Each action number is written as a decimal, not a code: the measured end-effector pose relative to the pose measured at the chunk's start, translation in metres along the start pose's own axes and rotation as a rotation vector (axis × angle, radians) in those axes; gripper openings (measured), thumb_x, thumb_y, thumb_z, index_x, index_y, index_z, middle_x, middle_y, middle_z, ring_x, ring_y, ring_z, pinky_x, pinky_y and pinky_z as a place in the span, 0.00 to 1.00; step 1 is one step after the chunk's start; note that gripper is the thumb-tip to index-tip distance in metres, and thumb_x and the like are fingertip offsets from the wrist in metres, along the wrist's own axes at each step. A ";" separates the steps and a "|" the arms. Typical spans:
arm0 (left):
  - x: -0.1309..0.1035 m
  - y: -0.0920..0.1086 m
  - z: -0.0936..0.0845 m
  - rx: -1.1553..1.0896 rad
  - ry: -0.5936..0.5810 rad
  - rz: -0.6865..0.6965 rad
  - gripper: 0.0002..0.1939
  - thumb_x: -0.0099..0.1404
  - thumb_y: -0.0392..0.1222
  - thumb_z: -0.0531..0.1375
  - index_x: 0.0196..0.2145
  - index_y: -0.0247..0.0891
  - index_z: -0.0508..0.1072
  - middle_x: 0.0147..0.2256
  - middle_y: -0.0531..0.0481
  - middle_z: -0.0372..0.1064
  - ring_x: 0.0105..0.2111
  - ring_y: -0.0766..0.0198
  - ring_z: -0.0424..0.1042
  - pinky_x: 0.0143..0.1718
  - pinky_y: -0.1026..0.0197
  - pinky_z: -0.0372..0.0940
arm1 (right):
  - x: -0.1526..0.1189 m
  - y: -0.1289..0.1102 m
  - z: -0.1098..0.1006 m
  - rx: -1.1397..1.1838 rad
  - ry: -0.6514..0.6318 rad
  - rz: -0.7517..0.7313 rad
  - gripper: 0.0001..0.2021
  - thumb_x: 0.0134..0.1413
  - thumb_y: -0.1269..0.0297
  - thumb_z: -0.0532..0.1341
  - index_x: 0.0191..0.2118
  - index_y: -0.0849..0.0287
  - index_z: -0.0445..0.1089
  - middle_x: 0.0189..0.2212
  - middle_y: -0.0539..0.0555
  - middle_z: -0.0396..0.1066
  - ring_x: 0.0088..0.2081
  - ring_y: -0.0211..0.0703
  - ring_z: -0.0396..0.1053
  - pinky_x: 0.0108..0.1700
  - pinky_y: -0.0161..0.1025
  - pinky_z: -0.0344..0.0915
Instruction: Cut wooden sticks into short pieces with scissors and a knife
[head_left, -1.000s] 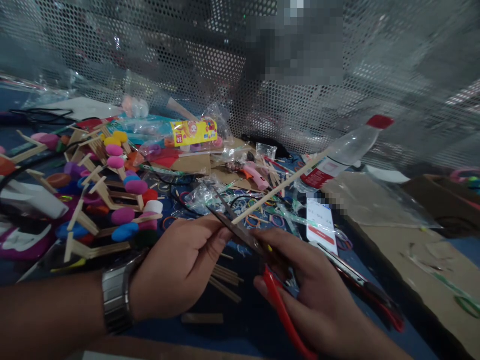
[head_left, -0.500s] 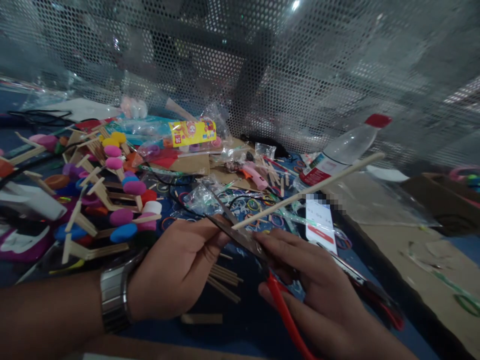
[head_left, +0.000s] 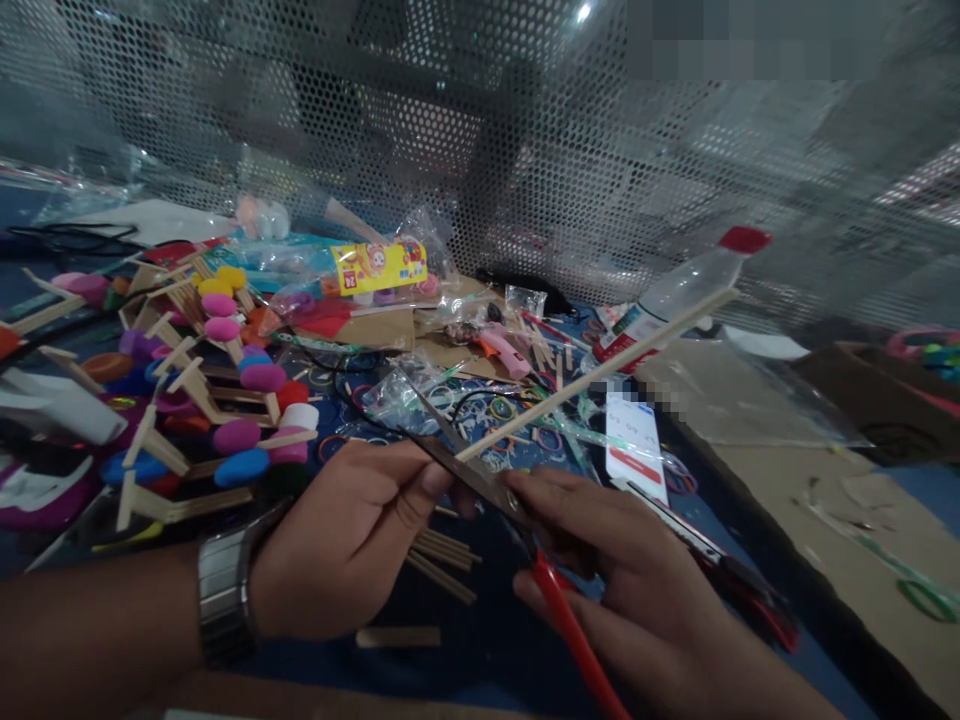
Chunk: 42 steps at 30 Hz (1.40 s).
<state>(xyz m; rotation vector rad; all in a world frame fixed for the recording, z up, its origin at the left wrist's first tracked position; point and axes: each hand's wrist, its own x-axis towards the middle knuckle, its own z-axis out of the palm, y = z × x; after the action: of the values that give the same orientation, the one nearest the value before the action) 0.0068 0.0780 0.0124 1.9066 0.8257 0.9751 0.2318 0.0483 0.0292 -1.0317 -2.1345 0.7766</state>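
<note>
My left hand (head_left: 345,545), with a metal-banded watch (head_left: 225,598) at its wrist, pinches the near end of a long, thin wooden stick (head_left: 600,375). The stick slants up to the right. In my right hand (head_left: 645,580) is a pair of scissors (head_left: 559,615) with red handles. Their blades point up and left, slightly apart, with the stick's near end between them beside my left fingertips. My left fingers hide the very tip of the stick. Below the hands lie several thin sticks (head_left: 442,560) and a short flat wooden piece (head_left: 397,637).
Colourful pads with wooden pieces (head_left: 240,435) crowd the left. Behind are a yellow-labelled bag (head_left: 379,266), loose rubber bands and a red-capped bottle (head_left: 694,280). A phone (head_left: 634,440) and a red-and-black utility knife (head_left: 735,575) lie right, beside cardboard (head_left: 810,500). Perforated mesh (head_left: 450,130) stands behind.
The stick's far end has dipped slightly and shifted left in view. Both hands keep nearly the same hold, and the whole view has shifted a little.
</note>
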 end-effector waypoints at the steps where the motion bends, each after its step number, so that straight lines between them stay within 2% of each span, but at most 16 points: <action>1: 0.001 0.002 -0.001 0.019 -0.006 0.001 0.14 0.74 0.37 0.49 0.34 0.40 0.72 0.29 0.56 0.71 0.28 0.70 0.69 0.31 0.68 0.63 | -0.001 -0.001 0.000 0.042 -0.013 0.040 0.17 0.57 0.67 0.63 0.53 0.51 0.73 0.31 0.50 0.73 0.31 0.42 0.69 0.33 0.37 0.68; 4: 0.004 0.006 -0.005 0.128 -0.002 0.039 0.13 0.74 0.40 0.51 0.30 0.39 0.68 0.27 0.56 0.68 0.25 0.70 0.66 0.27 0.67 0.60 | -0.002 -0.003 0.002 0.244 -0.060 0.206 0.15 0.59 0.59 0.63 0.51 0.51 0.76 0.29 0.51 0.71 0.30 0.43 0.68 0.31 0.38 0.67; 7: 0.004 0.006 -0.006 0.276 0.039 0.107 0.17 0.72 0.39 0.53 0.24 0.38 0.60 0.21 0.58 0.59 0.20 0.72 0.60 0.23 0.66 0.54 | -0.003 -0.003 0.005 0.457 -0.059 0.325 0.16 0.58 0.54 0.65 0.50 0.51 0.77 0.27 0.49 0.67 0.27 0.40 0.63 0.28 0.35 0.64; 8: 0.004 0.006 -0.006 0.318 0.052 0.126 0.18 0.72 0.38 0.52 0.23 0.38 0.59 0.21 0.59 0.57 0.19 0.73 0.58 0.23 0.66 0.52 | -0.004 -0.001 0.006 0.511 -0.049 0.352 0.17 0.57 0.53 0.66 0.51 0.50 0.77 0.27 0.48 0.65 0.27 0.39 0.62 0.28 0.34 0.64; 12: 0.002 0.007 -0.005 0.378 0.043 0.107 0.18 0.73 0.37 0.50 0.23 0.37 0.61 0.20 0.58 0.59 0.20 0.73 0.59 0.23 0.65 0.51 | -0.007 0.005 0.009 0.654 -0.067 0.397 0.20 0.56 0.55 0.68 0.53 0.49 0.74 0.31 0.48 0.67 0.31 0.38 0.64 0.36 0.34 0.67; 16: 0.003 0.009 -0.006 0.365 0.053 0.105 0.20 0.72 0.37 0.51 0.21 0.37 0.57 0.18 0.59 0.55 0.18 0.73 0.56 0.22 0.65 0.49 | -0.013 0.012 0.010 0.635 -0.102 0.424 0.20 0.58 0.52 0.66 0.54 0.49 0.72 0.38 0.51 0.70 0.35 0.39 0.67 0.39 0.35 0.68; 20: 0.004 0.009 -0.006 0.373 0.052 0.078 0.20 0.72 0.38 0.51 0.21 0.37 0.58 0.18 0.59 0.56 0.18 0.73 0.57 0.23 0.64 0.49 | -0.015 0.015 0.011 0.582 -0.089 0.436 0.24 0.57 0.49 0.66 0.57 0.51 0.69 0.34 0.50 0.67 0.37 0.43 0.68 0.43 0.41 0.71; 24: 0.005 0.008 -0.005 0.372 0.040 0.055 0.20 0.72 0.39 0.51 0.21 0.37 0.59 0.18 0.58 0.56 0.18 0.73 0.57 0.23 0.64 0.49 | -0.012 0.014 0.010 0.547 -0.129 0.415 0.24 0.58 0.47 0.64 0.56 0.51 0.70 0.31 0.50 0.64 0.37 0.45 0.68 0.46 0.46 0.71; 31: 0.002 0.007 -0.006 0.357 0.028 0.055 0.20 0.72 0.39 0.51 0.21 0.37 0.59 0.19 0.58 0.56 0.19 0.73 0.57 0.23 0.64 0.49 | -0.010 0.007 0.013 0.540 -0.071 0.454 0.24 0.56 0.45 0.65 0.55 0.49 0.73 0.33 0.51 0.69 0.31 0.41 0.67 0.43 0.43 0.73; 35: 0.003 0.005 -0.005 0.358 0.037 0.048 0.20 0.72 0.39 0.51 0.21 0.37 0.59 0.19 0.58 0.56 0.19 0.73 0.58 0.23 0.64 0.50 | -0.005 0.001 0.012 0.505 -0.082 0.419 0.22 0.58 0.44 0.63 0.54 0.49 0.75 0.28 0.49 0.68 0.26 0.39 0.65 0.40 0.42 0.73; 38: 0.006 0.005 -0.003 0.355 0.053 0.045 0.20 0.73 0.39 0.49 0.21 0.37 0.58 0.18 0.58 0.57 0.19 0.72 0.57 0.23 0.64 0.50 | -0.001 -0.001 0.010 0.472 -0.096 0.392 0.21 0.59 0.47 0.63 0.54 0.49 0.75 0.29 0.50 0.70 0.31 0.42 0.69 0.38 0.40 0.73; 42: 0.007 0.005 -0.004 0.399 0.054 0.057 0.19 0.73 0.43 0.52 0.23 0.38 0.58 0.19 0.58 0.56 0.19 0.71 0.56 0.22 0.63 0.48 | 0.002 -0.002 0.007 0.476 -0.113 0.374 0.18 0.60 0.52 0.63 0.55 0.47 0.75 0.35 0.51 0.75 0.37 0.45 0.72 0.38 0.39 0.73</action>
<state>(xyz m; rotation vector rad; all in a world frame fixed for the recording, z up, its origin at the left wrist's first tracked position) 0.0076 0.0829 0.0199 2.2590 1.0653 0.9508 0.2250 0.0471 0.0268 -1.1493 -1.7282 1.4673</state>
